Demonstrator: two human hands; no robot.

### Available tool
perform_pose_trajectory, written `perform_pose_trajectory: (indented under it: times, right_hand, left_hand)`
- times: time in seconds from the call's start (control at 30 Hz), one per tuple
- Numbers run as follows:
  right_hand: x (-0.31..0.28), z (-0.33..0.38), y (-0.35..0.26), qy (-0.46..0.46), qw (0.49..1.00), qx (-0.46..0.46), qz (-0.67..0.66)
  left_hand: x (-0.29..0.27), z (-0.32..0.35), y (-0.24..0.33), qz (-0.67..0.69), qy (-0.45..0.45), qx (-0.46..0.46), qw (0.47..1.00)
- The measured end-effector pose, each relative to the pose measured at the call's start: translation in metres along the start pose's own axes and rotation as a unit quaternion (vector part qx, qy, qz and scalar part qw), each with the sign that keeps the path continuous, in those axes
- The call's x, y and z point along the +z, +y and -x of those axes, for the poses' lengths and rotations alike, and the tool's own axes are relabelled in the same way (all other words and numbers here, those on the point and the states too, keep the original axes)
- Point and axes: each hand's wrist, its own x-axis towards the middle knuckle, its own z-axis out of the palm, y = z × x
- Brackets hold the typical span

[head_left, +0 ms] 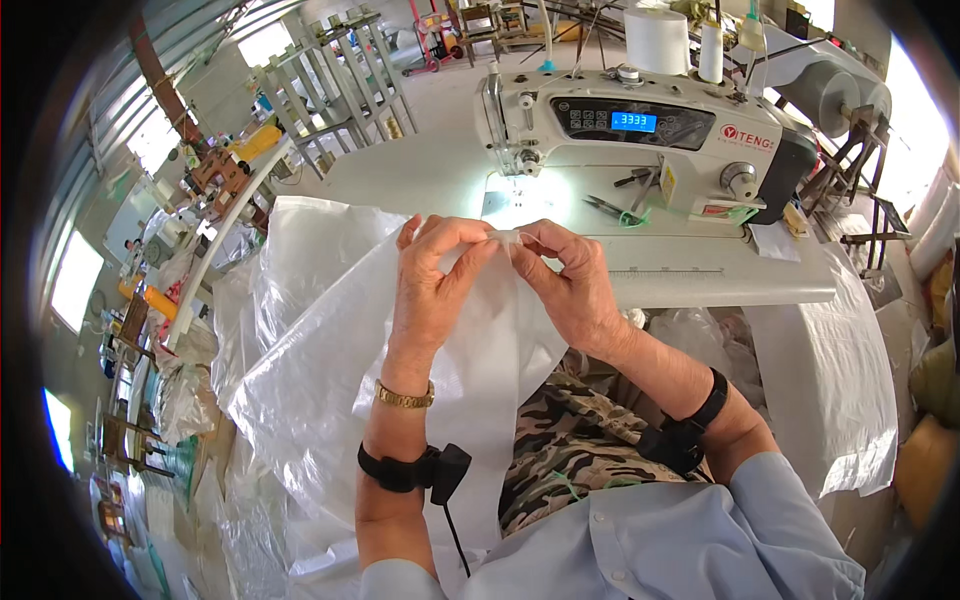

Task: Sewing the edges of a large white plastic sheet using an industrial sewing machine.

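Note:
A large sheet of white, shiny woven plastic point(330, 330) hangs over my lap and the table's front edge. Its upper edge is gathered between my two hands, just in front of the sewing machine point(640, 120). My left hand point(440, 270) pinches the edge between thumb and fingers. Close beside it, my right hand point(570, 280) pinches the same edge from the other side. The machine's needle area point(518, 195) is lit brightly and lies a little beyond my fingertips; no cloth shows under it.
Small snips point(612, 210) lie on the machine table point(690, 270), right of the needle. White thread cones point(656, 40) stand behind the machine. More white plastic sheeting point(830, 370) hangs at the right. A metal rack point(335, 85) stands at the far left, near a cluttered bench.

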Motion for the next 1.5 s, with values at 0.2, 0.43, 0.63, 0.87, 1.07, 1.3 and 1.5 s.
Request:
perform_pose_trajectory:
  times: [0.2, 0.43, 0.63, 0.87, 1.07, 1.3, 1.5]
  right_hand:
    - [-0.005, 0.003, -0.003, -0.006, 0.997, -0.039, 0.07]
    - [-0.002, 0.001, 0.001, -0.005, 0.976, -0.137, 0.169]
    - [0.002, 0.003, -0.004, 0.012, 0.984, -0.116, 0.134]
    - [0.002, 0.005, -0.013, 0.027, 0.995, -0.078, 0.051]
    - [0.023, 0.036, -0.014, -0.039, 0.967, 0.113, -0.227]
    - [0.032, 0.069, -0.011, -0.037, 0.933, 0.146, -0.326]
    - [-0.045, 0.053, 0.024, -0.125, 0.99, 0.028, 0.054]
  left_hand:
    - [0.004, 0.003, 0.003, -0.033, 0.003, -0.001, 0.999]
    - [-0.003, -0.002, 0.01, -0.039, -0.021, -0.007, 0.999]
    - [-0.011, -0.011, 0.015, -0.013, -0.046, 0.029, 0.998]
    - [-0.034, -0.034, 0.031, -0.008, -0.175, 0.016, 0.984]
    - [-0.041, -0.055, 0.053, -0.118, -0.171, 0.11, 0.972]
    - [-0.034, -0.067, 0.06, -0.13, -0.061, 0.167, 0.975]
    - [-0.008, -0.026, 0.045, 0.043, 0.075, 0.019, 0.996]
